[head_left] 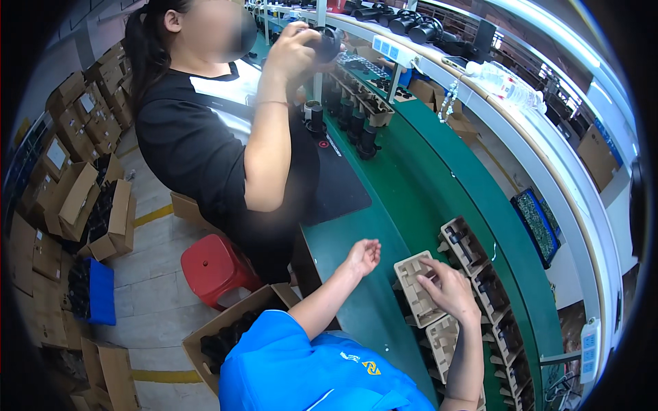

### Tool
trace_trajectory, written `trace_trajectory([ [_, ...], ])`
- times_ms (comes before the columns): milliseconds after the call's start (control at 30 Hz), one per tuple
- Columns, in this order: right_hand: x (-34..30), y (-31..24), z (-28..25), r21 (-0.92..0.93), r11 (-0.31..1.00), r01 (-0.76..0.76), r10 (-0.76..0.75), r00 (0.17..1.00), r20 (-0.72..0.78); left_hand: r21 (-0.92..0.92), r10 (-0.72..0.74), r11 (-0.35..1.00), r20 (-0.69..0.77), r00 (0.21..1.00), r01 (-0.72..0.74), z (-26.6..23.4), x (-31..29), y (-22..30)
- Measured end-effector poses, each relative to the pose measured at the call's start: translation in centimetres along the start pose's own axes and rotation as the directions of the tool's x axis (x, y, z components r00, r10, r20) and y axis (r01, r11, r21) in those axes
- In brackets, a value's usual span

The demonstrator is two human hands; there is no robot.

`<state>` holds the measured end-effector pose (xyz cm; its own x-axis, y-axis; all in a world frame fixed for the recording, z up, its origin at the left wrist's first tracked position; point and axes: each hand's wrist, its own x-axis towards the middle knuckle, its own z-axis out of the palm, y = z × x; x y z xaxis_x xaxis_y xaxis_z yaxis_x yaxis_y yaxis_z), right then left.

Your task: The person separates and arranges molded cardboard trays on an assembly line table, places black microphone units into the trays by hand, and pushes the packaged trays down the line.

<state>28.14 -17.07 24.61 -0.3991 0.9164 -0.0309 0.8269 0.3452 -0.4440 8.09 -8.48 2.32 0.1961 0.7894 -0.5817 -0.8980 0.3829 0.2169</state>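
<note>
My right hand point(451, 293) lies on an empty moulded pulp tray point(413, 296) on the green worktable point(411, 192), its fingers curled over the tray's right edge and the index finger stretched across the top. My left hand point(363, 257) hovers open, holding nothing, over the table's near edge to the left of the tray. A second empty pulp tray point(441, 342) lies just below the first, next to my right forearm.
A row of pulp trays holding black parts point(483, 277) runs along the table to the right. A co-worker in black lifts a black round object point(327, 42). Also here are a black mat point(336, 181), upright black parts point(356, 127), a red stool point(214, 266) and cardboard boxes point(82, 198).
</note>
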Motion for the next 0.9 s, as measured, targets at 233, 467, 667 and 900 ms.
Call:
trace_trajectory([
  [233,-0.7,-0.1,-0.4,0.114,0.992,-0.054,0.054,0.999,0.000,0.064,-0.059,0.996,-0.079,0.995,0.064,-1.5,0.4,-1.9],
  [467,-0.8,7.7,4.5,0.215,0.961,-0.172,0.178,0.984,-0.008,0.094,-0.109,0.988,-0.136,0.985,0.122,-3.0,2.0,-3.6],
  [667,-4.2,17.4,13.6,0.046,0.908,-0.418,0.419,0.908,-0.026,0.121,-0.128,0.982,-0.165,0.978,0.149,-3.4,3.9,-4.5],
  [900,-6.1,18.2,18.6,-0.010,0.921,-0.390,0.388,0.918,-0.085,0.178,-0.094,0.974,-0.237,0.967,0.139,-4.2,5.2,-5.4],
])
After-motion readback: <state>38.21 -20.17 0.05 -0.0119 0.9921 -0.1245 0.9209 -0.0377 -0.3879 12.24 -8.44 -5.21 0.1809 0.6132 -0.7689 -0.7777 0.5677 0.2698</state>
